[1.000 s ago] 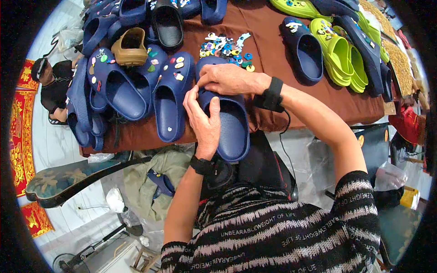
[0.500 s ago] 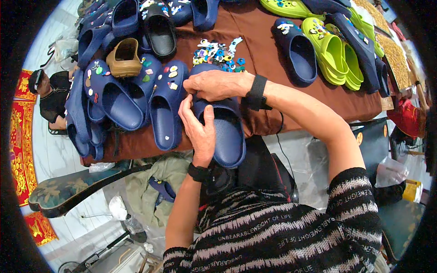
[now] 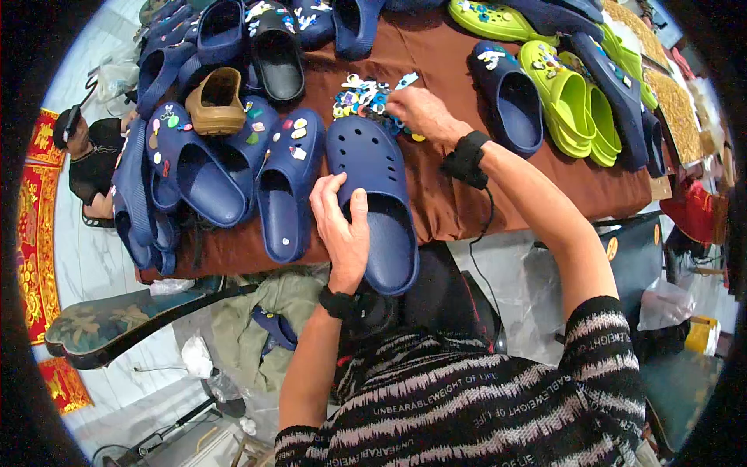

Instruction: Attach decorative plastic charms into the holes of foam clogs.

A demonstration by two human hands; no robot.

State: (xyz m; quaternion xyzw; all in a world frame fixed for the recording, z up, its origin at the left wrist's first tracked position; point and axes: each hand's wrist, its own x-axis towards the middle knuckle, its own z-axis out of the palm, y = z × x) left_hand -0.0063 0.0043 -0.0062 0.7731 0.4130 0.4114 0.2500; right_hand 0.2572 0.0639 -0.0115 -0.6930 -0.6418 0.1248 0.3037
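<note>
A navy clog [image 3: 369,159] with bare holes in its upper lies at the table's near edge, toe pointing away from me. My left hand [image 3: 342,229] grips its left side, the thumb at the foot opening and the fingers along the edge. Beyond the toe is a heap of small shoe charms [image 3: 359,97] in blue, white, black and yellow. My right hand [image 3: 424,114] is at the heap's right side, its fingers bent together and pointing down into it; what is between the fingertips is hidden. Just left stands a navy clog with charms [image 3: 292,171] fitted in its upper.
More navy clogs [image 3: 206,183], a tan one [image 3: 216,105] and a black one [image 3: 278,62] crowd the left of the brown-covered table [image 3: 436,198]. Lime green clogs [image 3: 564,93] and a navy clog [image 3: 513,101] lie at right. A person [image 3: 89,156] is at far left.
My right hand has left the navy clog's upper and moved right and away to the charm heap, uncovering the holes. The left hand stays on the clog.
</note>
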